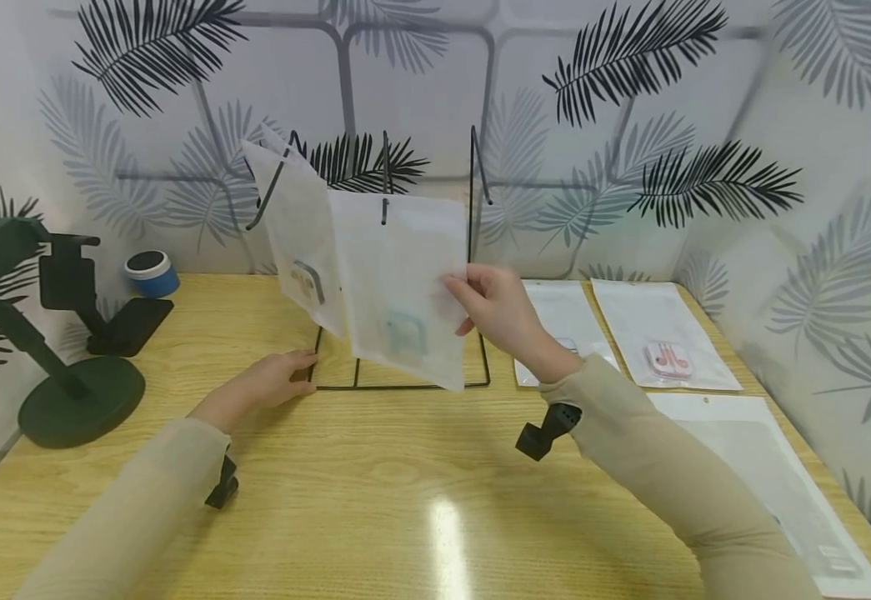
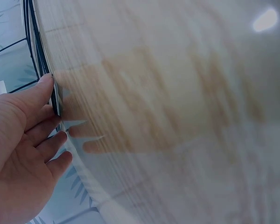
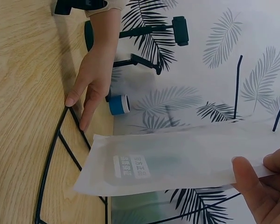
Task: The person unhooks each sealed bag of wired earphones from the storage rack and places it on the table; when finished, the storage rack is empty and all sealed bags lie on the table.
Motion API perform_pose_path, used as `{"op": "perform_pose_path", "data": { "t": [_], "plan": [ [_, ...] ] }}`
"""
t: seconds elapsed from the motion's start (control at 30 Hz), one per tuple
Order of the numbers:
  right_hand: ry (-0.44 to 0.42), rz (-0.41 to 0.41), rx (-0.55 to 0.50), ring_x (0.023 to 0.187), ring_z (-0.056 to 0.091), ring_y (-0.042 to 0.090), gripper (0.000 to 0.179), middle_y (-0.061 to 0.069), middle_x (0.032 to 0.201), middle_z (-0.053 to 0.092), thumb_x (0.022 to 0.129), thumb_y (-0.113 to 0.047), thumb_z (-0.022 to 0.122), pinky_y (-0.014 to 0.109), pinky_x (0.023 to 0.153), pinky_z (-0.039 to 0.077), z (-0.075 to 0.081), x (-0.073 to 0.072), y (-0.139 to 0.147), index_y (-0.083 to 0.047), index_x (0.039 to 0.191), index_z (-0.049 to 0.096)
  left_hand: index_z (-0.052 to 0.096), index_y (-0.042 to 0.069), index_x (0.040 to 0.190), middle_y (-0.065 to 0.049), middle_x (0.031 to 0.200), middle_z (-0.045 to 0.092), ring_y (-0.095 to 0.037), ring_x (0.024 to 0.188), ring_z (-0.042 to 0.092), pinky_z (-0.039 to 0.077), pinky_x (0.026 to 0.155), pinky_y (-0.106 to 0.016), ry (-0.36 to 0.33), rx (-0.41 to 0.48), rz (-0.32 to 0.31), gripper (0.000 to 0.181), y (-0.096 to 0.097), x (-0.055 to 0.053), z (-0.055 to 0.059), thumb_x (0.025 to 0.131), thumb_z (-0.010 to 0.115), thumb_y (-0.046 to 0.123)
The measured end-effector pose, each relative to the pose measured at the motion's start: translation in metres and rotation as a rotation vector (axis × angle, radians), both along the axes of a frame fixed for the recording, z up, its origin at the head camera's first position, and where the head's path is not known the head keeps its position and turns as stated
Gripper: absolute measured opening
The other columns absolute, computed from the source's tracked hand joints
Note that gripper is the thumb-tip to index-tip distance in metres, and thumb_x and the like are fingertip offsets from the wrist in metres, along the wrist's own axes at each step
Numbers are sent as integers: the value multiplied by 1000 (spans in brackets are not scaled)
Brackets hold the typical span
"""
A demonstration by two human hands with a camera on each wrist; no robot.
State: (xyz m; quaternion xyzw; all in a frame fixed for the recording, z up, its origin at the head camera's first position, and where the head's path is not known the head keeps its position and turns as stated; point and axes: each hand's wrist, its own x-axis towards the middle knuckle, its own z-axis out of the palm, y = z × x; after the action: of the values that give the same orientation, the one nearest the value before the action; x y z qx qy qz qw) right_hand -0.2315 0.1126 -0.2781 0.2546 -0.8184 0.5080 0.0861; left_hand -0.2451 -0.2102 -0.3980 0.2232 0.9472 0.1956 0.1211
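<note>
A black wire display rack (image 1: 333, 388) with upward-pointing hooks stands on the table. From its middle hook hangs a white translucent packet (image 1: 405, 250), a small pale-green item showing through its lower part. My right hand (image 1: 501, 308) pinches the packet's right edge between thumb and fingers; the right wrist view shows printed labels on the packet (image 3: 177, 158). A second white packet (image 1: 296, 217), with a dark-edged small item inside, hangs tilted on the left hook. My left hand (image 1: 266, 385) holds the front left corner of the rack's base, thumb and fingers about the wire (image 2: 56, 100).
Two white packets lie at the right, one with a pink-marked case (image 1: 669, 360), and a larger packet (image 1: 750, 442) lies nearer. A dark green stand (image 1: 82, 400), a black phone holder (image 1: 123, 329) and a blue round container (image 1: 152, 275) are at the left.
</note>
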Motion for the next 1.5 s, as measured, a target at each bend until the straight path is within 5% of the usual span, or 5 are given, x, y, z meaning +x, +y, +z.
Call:
{"op": "perform_pose_path", "data": {
  "t": [0.3,0.57,1.17,1.5],
  "plan": [
    [-10,27,8,45,58,27,21,8,59,58,94,-17,55,33,39,46,1,10,6,-1,99,68,32,-11,137,-31,140,27,-47,126,27,27,102,-55,2,2,3,57,0,1,1,93,56,17],
    [-12,25,25,44,58,25,20,11,47,45,94,-16,56,35,40,45,1,17,9,-1,90,67,32,-10,138,-32,141,26,-47,127,26,26,102,-54,-18,4,10,58,0,-1,-2,93,56,18],
    [22,82,41,44,57,20,20,4,52,56,94,-16,56,32,45,48,4,35,15,-1,99,68,32,-9,138,-30,141,26,-45,128,25,24,104,-54,-15,19,20,58,1,2,1,93,56,17],
    [9,46,60,44,57,18,19,3,46,49,93,-17,57,28,33,35,3,50,32,-2,84,66,33,-9,138,-30,141,27,-45,128,25,24,104,-54,-1,13,14,57,0,1,0,93,56,18]
  ]
}}
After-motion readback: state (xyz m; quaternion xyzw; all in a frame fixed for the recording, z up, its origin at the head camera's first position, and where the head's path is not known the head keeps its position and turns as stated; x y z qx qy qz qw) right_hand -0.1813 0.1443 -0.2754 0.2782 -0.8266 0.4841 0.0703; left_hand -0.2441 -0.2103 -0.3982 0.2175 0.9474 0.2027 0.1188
